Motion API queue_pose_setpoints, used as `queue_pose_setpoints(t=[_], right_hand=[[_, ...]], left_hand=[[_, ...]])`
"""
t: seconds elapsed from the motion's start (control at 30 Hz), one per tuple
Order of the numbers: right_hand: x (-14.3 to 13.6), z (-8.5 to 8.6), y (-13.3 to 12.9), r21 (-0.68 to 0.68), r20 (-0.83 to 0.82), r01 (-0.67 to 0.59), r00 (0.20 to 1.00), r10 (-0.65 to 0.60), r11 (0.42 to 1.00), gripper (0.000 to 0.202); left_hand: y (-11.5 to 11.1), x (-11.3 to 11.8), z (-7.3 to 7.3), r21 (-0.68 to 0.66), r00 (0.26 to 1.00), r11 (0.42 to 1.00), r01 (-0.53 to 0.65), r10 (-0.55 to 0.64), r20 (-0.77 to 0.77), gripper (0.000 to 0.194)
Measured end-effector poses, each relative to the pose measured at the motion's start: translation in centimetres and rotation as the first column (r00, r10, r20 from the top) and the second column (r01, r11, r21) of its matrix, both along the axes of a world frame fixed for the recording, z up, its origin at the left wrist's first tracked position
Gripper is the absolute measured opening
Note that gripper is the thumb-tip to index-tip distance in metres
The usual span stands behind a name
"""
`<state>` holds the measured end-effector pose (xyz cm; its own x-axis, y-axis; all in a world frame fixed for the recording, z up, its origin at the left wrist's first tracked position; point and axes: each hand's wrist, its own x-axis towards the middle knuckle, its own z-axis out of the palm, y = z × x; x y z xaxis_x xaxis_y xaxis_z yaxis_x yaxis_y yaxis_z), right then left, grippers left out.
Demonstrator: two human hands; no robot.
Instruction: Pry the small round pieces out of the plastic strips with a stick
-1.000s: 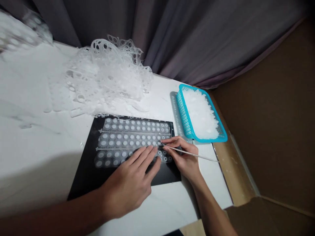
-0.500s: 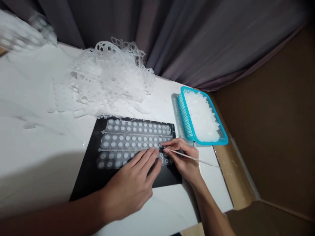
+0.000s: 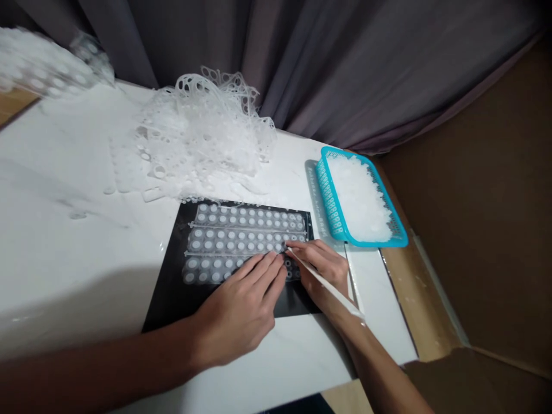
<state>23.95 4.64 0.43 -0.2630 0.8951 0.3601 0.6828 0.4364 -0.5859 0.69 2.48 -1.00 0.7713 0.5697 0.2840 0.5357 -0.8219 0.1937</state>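
On a black mat lies a translucent molded sheet with rows of round whitish discs and thin ridges between the bands. My left hand rests flat on its lower right part, fingers stretched and close together, covering some discs. Right beside those fingertips, my right hand is closed in a pinch near the sheet's right end. From this pinch a thin white strip slants down to the right over the back of the hand and wrist. The spot under the pinching fingertips is hidden.
A tangled heap of translucent perforated sheets lies behind the mat. A turquoise basket filled with small white pieces stands at the right. More disc sheets lie far left. A dark curtain hangs behind the white table.
The white strip has swung downward and now shows its flat, wider side. My right hand has turned slightly, still pinching. The view has shifted a little; my left hand stays on the sheet.
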Motion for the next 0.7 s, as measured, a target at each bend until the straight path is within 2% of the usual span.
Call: queue_pose_setpoints(t=[0.1, 0.2, 0.27, 0.33, 0.6, 0.7], right_hand=[[-0.1, -0.1, 0.5, -0.082, -0.127, 0.091, 0.987, -0.101, 0.992, 0.012], [-0.1, -0.3, 1.0, -0.217, -0.337, 0.233, 0.894, -0.297, 0.948, 0.02], [0.0, -0.4, 1.3, -0.266, -0.411, 0.259, 0.841, -0.352, 0.929, 0.027], [0.1, -0.3, 1.5, -0.267, -0.426, 0.246, 0.837, -0.343, 0.932, 0.027], [1.1, 0.8, 1.3, -0.235, -0.287, 0.061, 0.949, -0.129, 0.97, 0.013], [1.4, 0.9, 0.8, -0.215, -0.247, 0.038, 0.965, -0.092, 0.976, 0.008]], left_hand=[[0.0, 0.0, 0.0, -0.009, 1.0, 1.0, 0.008, -0.008, 0.004, 0.061], [0.0, 0.0, 0.1, -0.014, 1.0, 1.0, 0.011, -0.011, 0.0, 0.061], [0.0, 0.0, 0.1, -0.009, 1.0, 1.0, 0.009, -0.009, 0.002, 0.061], [0.0, 0.0, 0.1, 0.001, 1.0, 1.0, 0.009, -0.009, 0.003, 0.061], [0.0, 0.0, 0.0, 0.012, 1.0, 1.0, 0.001, -0.001, -0.005, 0.06], [0.0, 0.0, 0.0, 0.011, 1.0, 1.0, 0.002, -0.002, -0.004, 0.06]])
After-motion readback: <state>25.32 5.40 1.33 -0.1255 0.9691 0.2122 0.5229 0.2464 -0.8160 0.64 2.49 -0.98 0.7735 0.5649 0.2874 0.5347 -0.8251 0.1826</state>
